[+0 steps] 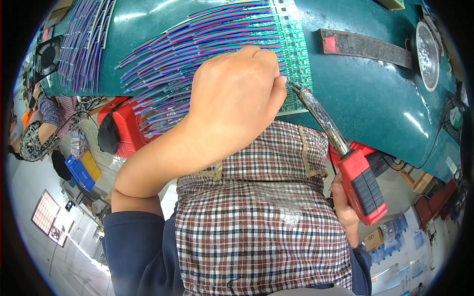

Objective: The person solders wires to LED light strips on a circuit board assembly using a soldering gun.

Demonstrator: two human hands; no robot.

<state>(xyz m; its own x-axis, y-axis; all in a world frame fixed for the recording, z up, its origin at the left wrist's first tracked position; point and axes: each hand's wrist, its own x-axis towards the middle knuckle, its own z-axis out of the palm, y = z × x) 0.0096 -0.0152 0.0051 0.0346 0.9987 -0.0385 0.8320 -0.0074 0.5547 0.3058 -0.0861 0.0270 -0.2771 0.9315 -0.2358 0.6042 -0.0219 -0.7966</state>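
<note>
My left hand [237,91] is closed over a fan of thin red, blue and green wires [173,52]. Its fingertips press together beside a green circuit board panel [298,59], and what they pinch is hidden. In my right hand [341,202] is a soldering iron [363,185] with a red and black handle. Its dark metal tip points up and left, close to my left thumb at the lower part of the panel. From this view I cannot tell whether the tip touches the board. The wires run left from the panel's left side.
Another wire bundle [86,44] lies at the far left beside a black fan [48,56]. Right of the panel are a dark bar [365,48] with a red patch and a round metal dish [427,56]. A red stool [126,126] stands below the table [345,108]. Another person [47,118] sits at left.
</note>
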